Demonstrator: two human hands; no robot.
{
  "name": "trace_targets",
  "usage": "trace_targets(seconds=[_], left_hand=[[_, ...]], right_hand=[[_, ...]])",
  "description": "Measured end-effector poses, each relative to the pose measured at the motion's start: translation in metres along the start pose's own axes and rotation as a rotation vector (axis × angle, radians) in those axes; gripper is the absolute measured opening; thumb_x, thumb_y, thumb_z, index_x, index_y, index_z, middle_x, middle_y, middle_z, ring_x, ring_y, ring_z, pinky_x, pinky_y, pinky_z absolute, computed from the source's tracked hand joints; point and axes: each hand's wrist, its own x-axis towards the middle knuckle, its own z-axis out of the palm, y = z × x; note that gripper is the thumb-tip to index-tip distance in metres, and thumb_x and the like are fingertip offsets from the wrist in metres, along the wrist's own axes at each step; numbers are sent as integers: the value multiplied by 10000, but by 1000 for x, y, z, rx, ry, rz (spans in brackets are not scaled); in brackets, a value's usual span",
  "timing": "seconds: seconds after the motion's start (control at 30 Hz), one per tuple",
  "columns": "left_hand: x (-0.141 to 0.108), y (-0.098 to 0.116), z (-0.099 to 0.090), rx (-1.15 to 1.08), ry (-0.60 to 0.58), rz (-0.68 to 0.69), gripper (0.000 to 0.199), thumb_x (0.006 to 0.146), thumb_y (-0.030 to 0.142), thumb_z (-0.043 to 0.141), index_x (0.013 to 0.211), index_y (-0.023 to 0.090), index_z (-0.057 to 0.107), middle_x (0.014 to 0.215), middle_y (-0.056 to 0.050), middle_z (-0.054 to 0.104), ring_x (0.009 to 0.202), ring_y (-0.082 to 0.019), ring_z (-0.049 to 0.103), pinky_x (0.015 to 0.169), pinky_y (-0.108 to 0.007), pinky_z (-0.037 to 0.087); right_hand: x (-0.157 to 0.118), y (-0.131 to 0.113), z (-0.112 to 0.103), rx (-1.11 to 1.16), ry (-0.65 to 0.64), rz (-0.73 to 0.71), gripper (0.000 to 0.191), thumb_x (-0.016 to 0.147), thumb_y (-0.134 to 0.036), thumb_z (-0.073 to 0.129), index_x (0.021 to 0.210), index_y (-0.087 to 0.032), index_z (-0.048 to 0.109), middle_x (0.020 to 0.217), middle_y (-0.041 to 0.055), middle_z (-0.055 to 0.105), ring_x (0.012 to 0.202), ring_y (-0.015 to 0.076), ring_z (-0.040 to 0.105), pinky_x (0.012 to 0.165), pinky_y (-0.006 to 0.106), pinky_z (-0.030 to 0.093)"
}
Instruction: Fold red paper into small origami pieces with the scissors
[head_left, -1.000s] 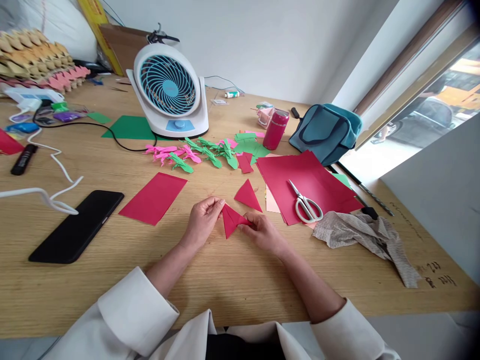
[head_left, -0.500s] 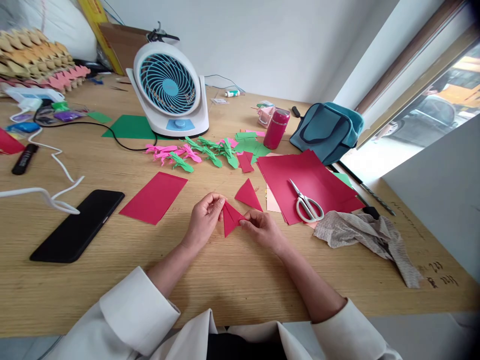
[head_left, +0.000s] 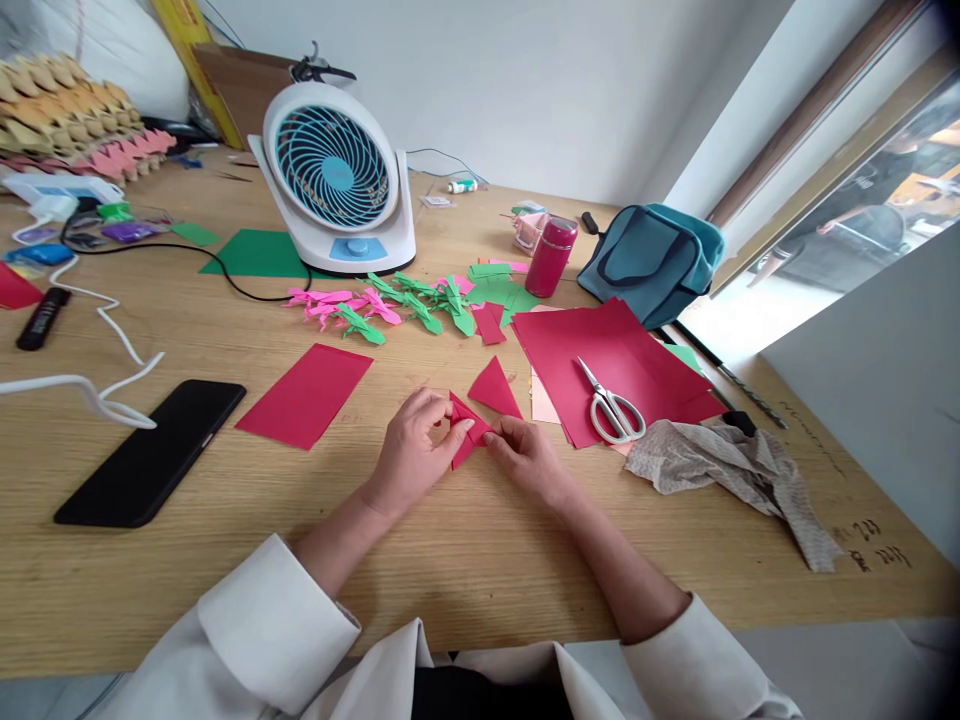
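Observation:
A small folded red paper point(head_left: 466, 440) is held between my two hands above the wooden table. My left hand point(head_left: 412, 450) grips its left side, the thumb lying on the paper's face. At its right corner, my right hand point(head_left: 526, 458) pinches it between thumb and fingers. Just beyond lies a red paper triangle point(head_left: 496, 388). A red rectangle of paper point(head_left: 306, 396) rests to the left. On the right, white-handled scissors point(head_left: 616, 415) lie on large red sheets point(head_left: 555, 345).
Folded green pieces point(head_left: 454, 305) and pink pieces point(head_left: 321, 303) lie before a fan point(head_left: 334, 180). A black phone point(head_left: 154, 450) is at left. Further right are a red bottle point(head_left: 553, 257), a teal bag point(head_left: 652, 260) and a crumpled cloth point(head_left: 739, 480).
My left thumb has moved right onto the face of the red paper, which now shows a different fold and a more pointed outline. My right hand still pinches its right corner.

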Motion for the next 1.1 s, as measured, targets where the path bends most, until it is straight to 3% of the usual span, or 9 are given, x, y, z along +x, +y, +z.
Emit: trace_targets(seconds=[0.07,0.17,0.23,0.33,0.43,0.6,0.73,0.9,1.1], left_hand=[[-1,4,-1,95,13,69,195,867,280,591,696,211,528,805,-31,566,848,-193,560,910,-339,462],[-3,7,-3,127,-23,108,119,875,242,569,760,210,566,853,-42,592,889,-193,586,889,-321,473],[-3,6,-3,108,-58,113,93,881,212,538,798,205,581,878,-44,619,893,-183,603,860,-296,472],[-4,-2,-3,114,-86,58,138,853,172,508,727,205,555,806,-34,622,782,-169,595,755,-280,456],[-5,-12,-2,166,-104,-71,244,790,171,537,572,218,437,612,1,534,597,-150,504,620,-278,385],[-8,-17,-7,79,-156,-244,289,824,324,557,564,214,500,502,24,490,505,-131,422,548,-263,321],[-14,-17,-14,-64,-193,-325,391,869,425,506,550,200,517,494,25,468,518,-127,433,527,-239,346],[-24,-22,-22,-447,-314,-327,345,914,316,397,764,177,674,812,-48,691,769,-188,627,725,-274,523],[-37,-15,-22,-120,-379,-100,389,875,131,377,1045,198,721,1209,-82,687,1185,-217,603,1056,-354,450]], right_hand=[[0,1,0,-61,8,-29,299,898,-372,534,666,-188,488,572,-55,379,535,98,326,507,253,241],[-1,3,0,-182,44,-122,260,903,-298,530,670,-187,502,616,-35,447,571,109,392,542,253,301],[-2,3,-1,-256,75,-194,134,901,-248,528,797,-182,580,736,-2,534,635,124,469,597,256,369],[-6,2,-1,-332,121,-255,193,906,-203,521,1084,-186,594,989,67,585,804,163,565,722,287,455],[-11,-1,-3,-391,167,-297,214,925,-187,501,1123,-189,582,1056,89,576,895,188,588,812,320,474],[-18,-5,1,-469,-13,-344,211,941,-144,465,1083,-198,611,1010,84,596,876,185,604,790,308,482],[-20,-6,4,-519,-100,-391,212,937,-132,470,1064,-201,625,975,83,597,878,195,589,806,319,475],[-21,-6,1,-497,-78,-356,209,956,-148,449,1054,-192,628,973,86,602,889,197,592,788,317,477],[-27,-5,-2,-508,-79,-369,219,974,-159,429,1044,-186,635,964,90,603,864,191,592,785,318,477]])
